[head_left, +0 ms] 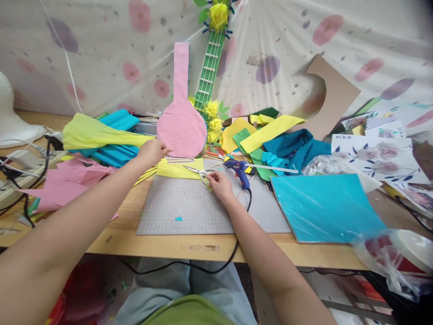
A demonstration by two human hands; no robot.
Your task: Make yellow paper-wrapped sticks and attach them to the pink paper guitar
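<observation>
My right hand (219, 184) grips a pair of scissors (199, 171) by the handles, the blades pointing left over a yellow paper strip (176, 170). That strip lies along the top edge of a grey cutting mat (182, 203). My left hand (154, 152) is closed with its fingertips together, just above the strip's left end; what it pinches, if anything, is hidden. Beside it, yellow crepe paper (101, 132) reaches to the wrist. Behind stands a pink banjo-shaped piece (181, 128), close to my left fingertips. A blue glue gun (241, 171) rests right of the scissors.
A green fretted neck with yellow paper flowers (209, 67) leans at the back. Coloured paper scraps (287, 135) pile up at right, near a turquoise sheet (324, 207). Pink paper (67, 180) and a power strip (13, 192) lie left. The glue gun's black cable (233, 253) hangs over the table edge.
</observation>
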